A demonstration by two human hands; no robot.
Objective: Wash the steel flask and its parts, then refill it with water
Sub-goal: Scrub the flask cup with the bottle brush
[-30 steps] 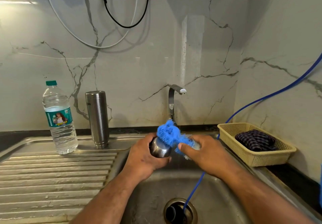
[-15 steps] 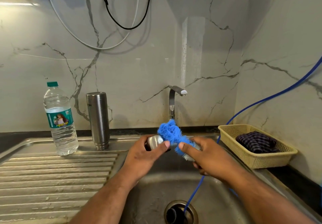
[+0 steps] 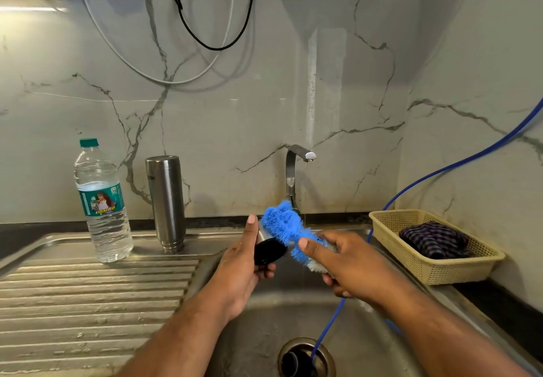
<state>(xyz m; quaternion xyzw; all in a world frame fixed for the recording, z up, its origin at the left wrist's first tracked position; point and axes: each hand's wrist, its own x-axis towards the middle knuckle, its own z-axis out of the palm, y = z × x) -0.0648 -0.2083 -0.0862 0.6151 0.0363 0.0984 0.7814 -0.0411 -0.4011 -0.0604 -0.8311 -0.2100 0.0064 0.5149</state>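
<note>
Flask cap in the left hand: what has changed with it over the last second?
The left hand turned the flask cap: its shiny steel side faced the camera, now its black underside does. The right hand still holds the blue scrubber against it. Neither grip was let go. The steel flask, water bottle and basket stayed put.

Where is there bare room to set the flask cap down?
The ribbed drainboard in front of the water bottle and flask is bare. Crowded: the basin, with left hand, right hand and blue hose; the basket takes the right ledge.
</note>
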